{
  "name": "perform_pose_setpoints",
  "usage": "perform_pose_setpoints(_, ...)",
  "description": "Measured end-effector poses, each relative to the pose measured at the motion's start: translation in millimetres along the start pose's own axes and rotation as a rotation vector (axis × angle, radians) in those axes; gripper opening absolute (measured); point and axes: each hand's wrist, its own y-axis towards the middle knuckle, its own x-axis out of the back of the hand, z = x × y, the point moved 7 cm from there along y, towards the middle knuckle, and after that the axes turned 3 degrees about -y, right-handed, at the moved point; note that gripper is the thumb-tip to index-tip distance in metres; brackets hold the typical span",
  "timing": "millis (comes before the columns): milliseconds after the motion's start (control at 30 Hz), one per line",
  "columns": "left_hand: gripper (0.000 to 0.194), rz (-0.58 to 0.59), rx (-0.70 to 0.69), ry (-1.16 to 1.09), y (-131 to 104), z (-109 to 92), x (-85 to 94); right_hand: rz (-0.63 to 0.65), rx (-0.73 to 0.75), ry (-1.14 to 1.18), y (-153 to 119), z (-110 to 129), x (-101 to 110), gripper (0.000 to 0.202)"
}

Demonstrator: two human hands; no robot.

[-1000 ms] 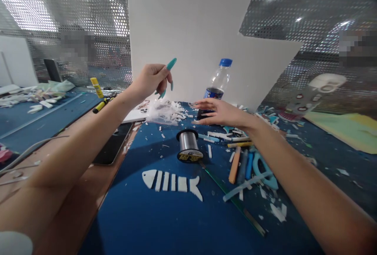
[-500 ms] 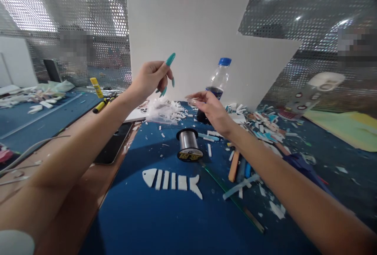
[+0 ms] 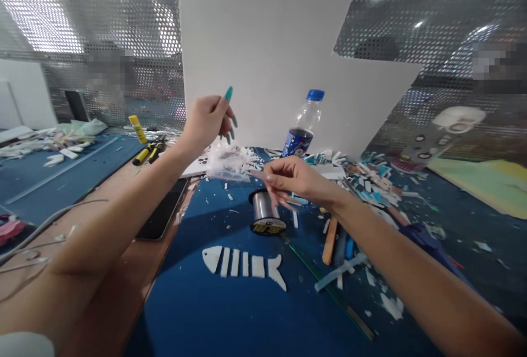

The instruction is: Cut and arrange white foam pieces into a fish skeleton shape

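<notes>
My left hand [image 3: 208, 121] is raised above the mat, fingers closed in a pinch. Lower and to its right, my right hand [image 3: 298, 178] pinches with thumb and index finger, the other fingers hanging over a spool of clear line [image 3: 262, 207]. Whatever either pinch holds is too fine to make out. The spool stands on the blue mat [image 3: 222, 313]. In front of it lies a row of flat white pieces forming a fish: a head [image 3: 212, 259] with a small hole, narrow strips [image 3: 235, 262], a squarish piece [image 3: 258, 266] and a tail [image 3: 277, 272].
A bottle [image 3: 297, 140] of dark drink stands behind my right hand. White and blue scraps [image 3: 373, 181] cover the right side, with a green-edged stick [image 3: 329, 288]. A phone [image 3: 160, 217], pliers [image 3: 148, 151] and a glue stick [image 3: 137, 129] are leftward. A white board [image 3: 263, 44] rises behind.
My right hand has come down and nearer, now partly over the spool. My left hand has dropped slightly and shifted a little left. The fish pieces keep their arrangement.
</notes>
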Motion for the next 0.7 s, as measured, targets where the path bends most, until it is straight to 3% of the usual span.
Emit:
perform_pose_setpoints(100, 0.033, 0.056, -0.011, 0.146, 10, 13, 10.7, -0.048, -0.003, 0.126, -1, 1, 14, 0.042)
perform_pose_setpoints(200, 0.03, 0.25, -0.037, 0.301, 13, 22, 7.9, -0.163, 0.006, 0.239, -4, 1, 33, 0.044)
perform_pose_setpoints(300, 0.028, 0.479, -0.112, 0.409, 6, 21, -4.9, -0.343, 0.05, 0.317, -8, -1, 54, 0.037)
perform_pose_setpoints(433, 0.026, 0.803, -0.233, 0.47, -19, 5, -30.9, -0.54, 0.093, 0.344, -15, -4, 75, 0.019)
perform_pose_setpoints(567, 0.028, 0.953, -0.315, 0.509, -45, -18, -44.3, -0.605, 0.01, 0.249, -16, -8, 74, 0.032)
perform_pose_setpoints(700, 0.027, 0.965, -0.355, 0.517, -57, -37, -40.6, -0.519, -0.059, -0.008, -12, -7, 56, 0.055)
